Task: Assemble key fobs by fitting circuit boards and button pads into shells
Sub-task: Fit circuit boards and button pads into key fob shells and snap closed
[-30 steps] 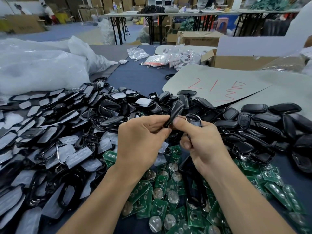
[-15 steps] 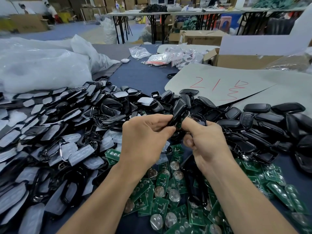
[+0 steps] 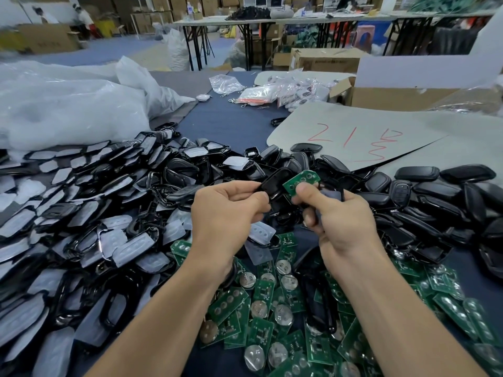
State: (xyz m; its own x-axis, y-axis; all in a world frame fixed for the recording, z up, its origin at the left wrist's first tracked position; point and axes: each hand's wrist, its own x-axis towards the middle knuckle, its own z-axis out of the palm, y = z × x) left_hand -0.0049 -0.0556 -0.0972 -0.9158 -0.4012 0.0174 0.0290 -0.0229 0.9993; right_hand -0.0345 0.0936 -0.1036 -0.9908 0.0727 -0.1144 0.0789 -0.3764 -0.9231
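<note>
Left grip pinches a black shell half. Right grip pinches a green circuit board just beside it. Best to square the board to the shell's cavity before pressing.

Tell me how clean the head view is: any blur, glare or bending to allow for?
Head view: held circuit board and black shell read sharp; far room and right edge smear; wide-angle lens bows the far tables; light is even, soft glare on the white plastic bags and coin cells.
</note>
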